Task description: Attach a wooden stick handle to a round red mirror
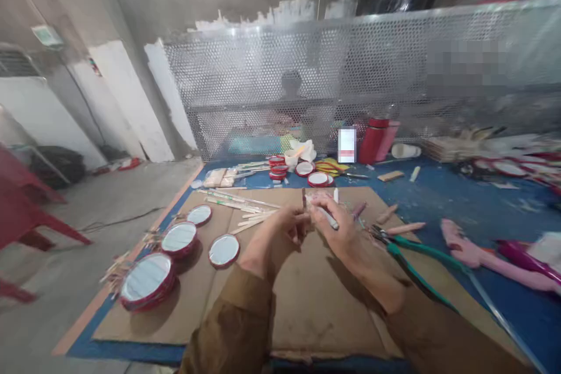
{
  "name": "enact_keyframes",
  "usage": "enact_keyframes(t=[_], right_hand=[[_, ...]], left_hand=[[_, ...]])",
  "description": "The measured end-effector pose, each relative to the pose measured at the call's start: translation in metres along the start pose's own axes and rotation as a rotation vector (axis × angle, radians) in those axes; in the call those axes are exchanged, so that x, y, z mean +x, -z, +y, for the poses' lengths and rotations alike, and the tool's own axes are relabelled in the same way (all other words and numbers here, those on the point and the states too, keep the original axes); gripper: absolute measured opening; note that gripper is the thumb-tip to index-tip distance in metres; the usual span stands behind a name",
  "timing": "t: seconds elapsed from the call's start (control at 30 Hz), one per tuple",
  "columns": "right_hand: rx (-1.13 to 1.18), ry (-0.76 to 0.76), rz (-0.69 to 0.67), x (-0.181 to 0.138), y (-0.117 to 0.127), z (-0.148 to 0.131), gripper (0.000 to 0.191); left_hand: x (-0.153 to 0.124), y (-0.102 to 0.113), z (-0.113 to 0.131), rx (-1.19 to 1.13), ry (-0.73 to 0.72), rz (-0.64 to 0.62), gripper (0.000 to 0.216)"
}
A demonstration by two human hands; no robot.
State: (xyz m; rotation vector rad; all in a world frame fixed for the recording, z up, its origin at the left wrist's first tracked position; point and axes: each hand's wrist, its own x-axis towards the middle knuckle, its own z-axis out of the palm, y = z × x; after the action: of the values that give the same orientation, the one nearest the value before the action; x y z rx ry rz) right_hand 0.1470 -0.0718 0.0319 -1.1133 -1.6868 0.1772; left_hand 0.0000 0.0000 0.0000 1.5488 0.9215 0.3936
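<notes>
Over the cardboard sheet (307, 298) my two hands work close together. My right hand (339, 231) is closed around a slim whitish pen-like tool (329, 219), whose tip is hidden near the fingers. Beside it my left hand (280, 239) has its fingers pinched together; what they hold, if anything, I cannot make out. Thin wooden sticks (256, 217) lie just beyond the left hand. To its left sit red-rimmed round drums with white faces: a small one (224, 250), a large one (146, 280) and a medium one (179, 238).
Green-handled pliers (407, 251) and a pink glue gun (464, 245) lie on the right. Along the back stand a red bottle (374, 140), a lit phone (347, 145) and more small drums (318, 179). A perforated metal panel (245, 76) closes off the far side.
</notes>
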Motion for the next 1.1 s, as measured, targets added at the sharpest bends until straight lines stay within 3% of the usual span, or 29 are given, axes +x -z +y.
enact_keyframes(t=[0.23, 0.57, 0.77, 1.1], right_hand=[[0.037, -0.005, 0.031, -0.0001, -0.0022, 0.0048, 0.017], [0.074, -0.045, 0.009, 0.0004, -0.0044, 0.0041, 0.018], [0.068, -0.126, 0.087, 0.0001, -0.0024, 0.0062, 0.021], [0.062, -0.026, 0.061, -0.0008, -0.0053, 0.0053, 0.019]], left_hand=[[-0.0013, 0.0061, 0.0081, 0.057, 0.043, -0.03, 0.045], [0.0044, 0.0073, 0.0062, 0.057, 0.048, -0.047, 0.037], [0.0044, 0.0076, 0.0045, 0.062, 0.061, -0.039, 0.039], [-0.0001, 0.0061, 0.009, 0.043, 0.052, -0.053, 0.033]])
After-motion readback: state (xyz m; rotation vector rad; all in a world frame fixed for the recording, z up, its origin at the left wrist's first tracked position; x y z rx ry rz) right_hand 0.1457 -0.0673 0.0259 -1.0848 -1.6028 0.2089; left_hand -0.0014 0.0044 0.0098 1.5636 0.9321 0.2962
